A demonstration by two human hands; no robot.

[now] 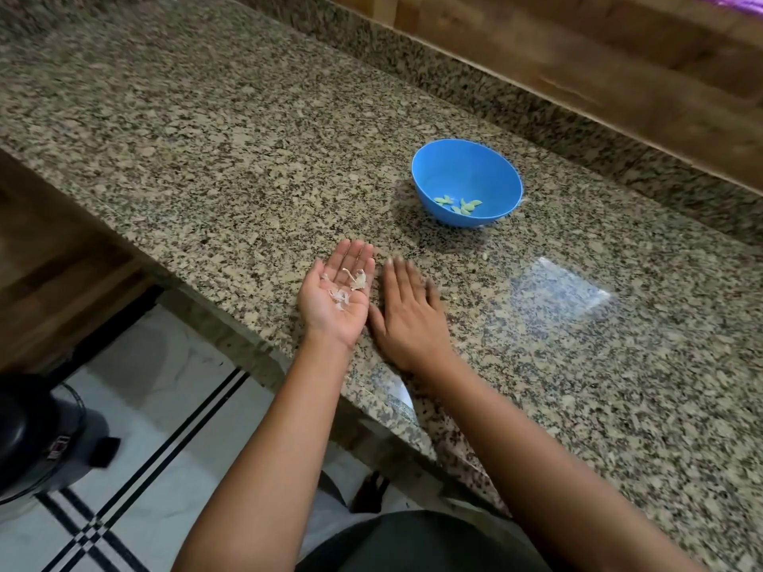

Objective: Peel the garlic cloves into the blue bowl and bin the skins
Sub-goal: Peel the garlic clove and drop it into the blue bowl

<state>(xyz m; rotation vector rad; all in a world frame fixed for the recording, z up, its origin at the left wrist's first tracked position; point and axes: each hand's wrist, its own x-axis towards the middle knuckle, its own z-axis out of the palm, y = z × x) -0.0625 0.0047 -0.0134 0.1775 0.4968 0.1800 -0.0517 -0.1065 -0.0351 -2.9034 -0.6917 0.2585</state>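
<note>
Floor (136, 406): white tile with black line bands, below the counter's front edge. A dark, round bin (37, 439) stands on it at 8 o'clock from the hands, off the counter.

Counter (206, 158): polished speckled granite. Its front edge runs diagonally from 10 o'clock to 5 o'clock. Bare granite extends from the hands toward 10 through 12 o'clock and toward 3 o'clock.

Left hand (336, 293): palm up just inside the counter edge, fingers straight and together, fully spread flat. Thin, papery white skins (347, 289) lie loose in the palm, with no finger curled over them.

Right hand (406, 311): just beside the left at 3 o'clock, palm down, fingers extended, holding nothing. The fingertips are motion-blurred, so it probably rests on the granite, but contact is not certain.

Bowl (462, 175): at 1 o'clock from the hands, well apart from them, upright. Round, smooth, blue. Several peeled cloves (460, 205) lie on its bottom, tinted greenish.

Beyond the bowl, at 12 to 2 o'clock, a granite upstand (516, 113) meets a wood panel (619, 55).
</note>
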